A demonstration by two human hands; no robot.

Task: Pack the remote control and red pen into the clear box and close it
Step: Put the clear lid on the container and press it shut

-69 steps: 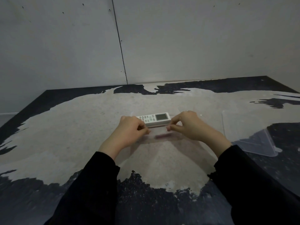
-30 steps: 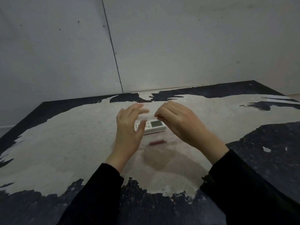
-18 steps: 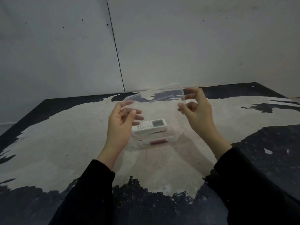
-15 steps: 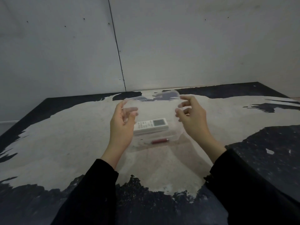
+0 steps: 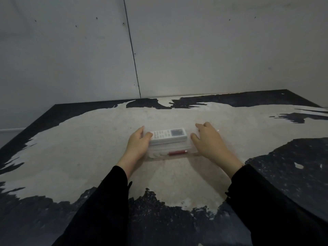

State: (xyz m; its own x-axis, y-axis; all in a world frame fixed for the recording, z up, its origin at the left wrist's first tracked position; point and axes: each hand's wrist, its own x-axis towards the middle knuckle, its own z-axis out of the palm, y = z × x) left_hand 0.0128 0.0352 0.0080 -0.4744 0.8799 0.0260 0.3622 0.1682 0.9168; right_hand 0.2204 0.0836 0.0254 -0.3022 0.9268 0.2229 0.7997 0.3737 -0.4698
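Note:
The clear box (image 5: 160, 156) rests on the table's middle with its transparent lid lying on top. Inside it, the white remote control (image 5: 168, 136) lies along the far side, screen to the right. The red pen (image 5: 177, 153) lies along the near side. My left hand (image 5: 138, 144) grips the box's left end, thumb on the lid. My right hand (image 5: 207, 139) rests on the box's right end, fingers spread over the lid's edge. How firmly the lid is seated cannot be told.
The table (image 5: 88, 157) has a worn pale top with black patches around its edges. A grey panelled wall (image 5: 159, 50) rises right behind the table's far edge.
Both hands have brought the clear lid down from mid-air onto the box. They now rest at the box's two ends.

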